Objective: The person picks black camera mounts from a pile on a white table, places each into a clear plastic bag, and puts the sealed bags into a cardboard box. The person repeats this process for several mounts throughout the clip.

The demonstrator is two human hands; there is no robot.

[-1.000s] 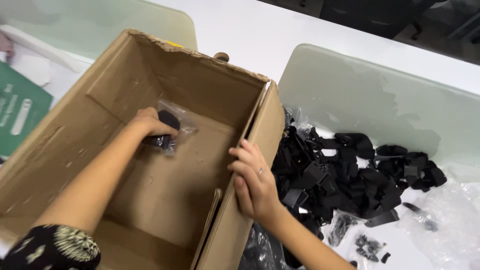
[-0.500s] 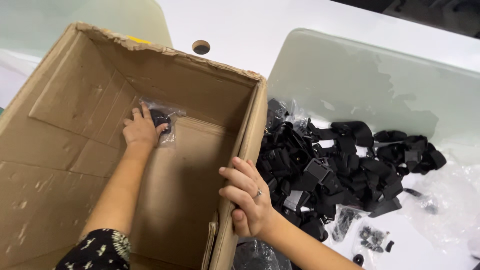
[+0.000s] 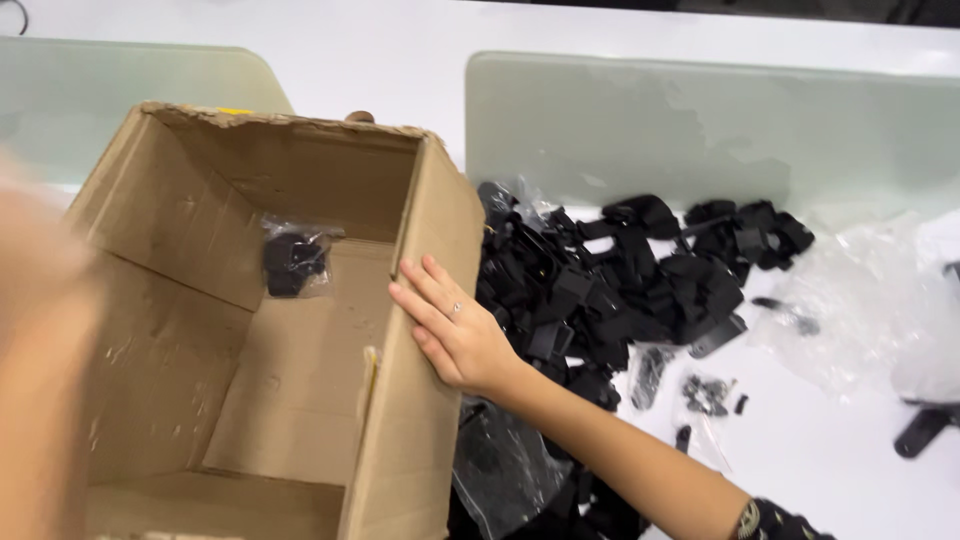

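Observation:
An open brown cardboard box (image 3: pixel 420 470) stands tilted on the white table. Inside it, a small clear bag of black parts (image 3: pixel 293 260) lies against the far wall. My right hand (image 3: pixel 455 335) rests flat on the outside of the box's right wall, fingers stretched and slightly apart, with a ring on one finger. My left arm (image 3: pixel 40 350) is a large blur at the left edge, outside the box and close to the camera. Its fingers cannot be made out.
A heap of black plastic parts (image 3: pixel 620 280) lies right of the box. Empty clear bags (image 3: pixel 860 300) lie further right, and a filled one (image 3: pixel 510 470) by the box's near corner. Two pale green mats (image 3: pixel 650 120) lie at the back.
My left hand has let go of the small bag and pulled out of the box to the left. My right hand went from gripping the box's edge to lying flat on its wall.

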